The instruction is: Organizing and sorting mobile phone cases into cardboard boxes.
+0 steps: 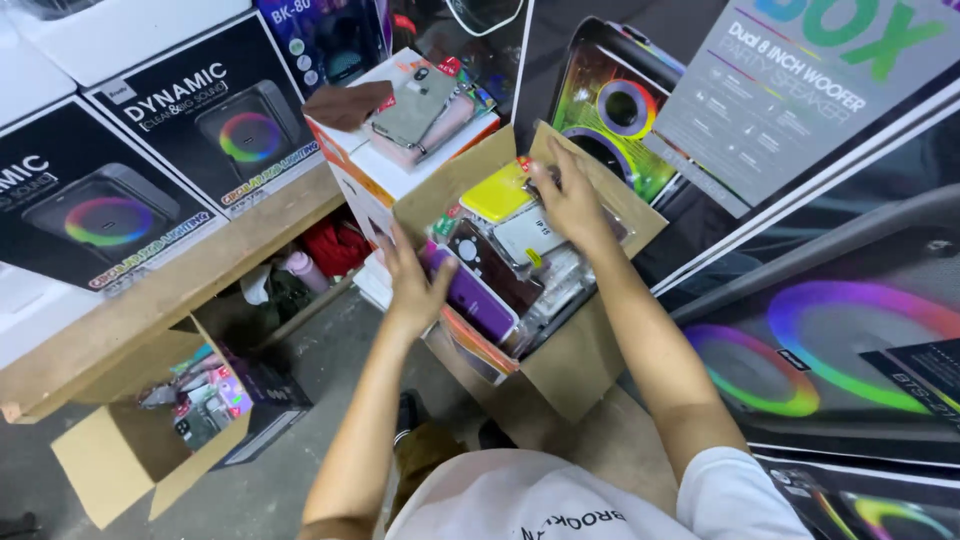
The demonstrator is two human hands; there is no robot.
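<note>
Far to the left of the left hand, an open cardboard box (120, 455) sits on the concrete floor (260, 490), its flaps spread and small packets inside. Bare floor lies between that box and the person's legs. Above it runs a wooden shelf (180, 275) whose front edge slants down toward the left; two black speaker cartons (150, 150) with rainbow rings stand on it.

The left hand (412, 283) lies flat with fingers spread on a purple phone case (468, 295), pressing rather than gripping, at the near-left edge of the open carton (560, 370). Just up and left of this hand a white box (385, 165) holds a short stack of cases, about three, with a brown one (347, 103) on its corner.

Between the two hands the carton is packed with packaged phone cases: one yellow (497, 192), one dark red (480, 258), one white (525, 235), and several clear-wrapped ones I cannot count. There is little free space inside; the flaps stand up on the far and right sides.

The right hand (572, 195) rests palm-down with loosely curled fingers on the packets at the carton's far edge; whether it grips one I cannot tell. To its right, large speaker cartons (820, 320) close in tightly.
</note>
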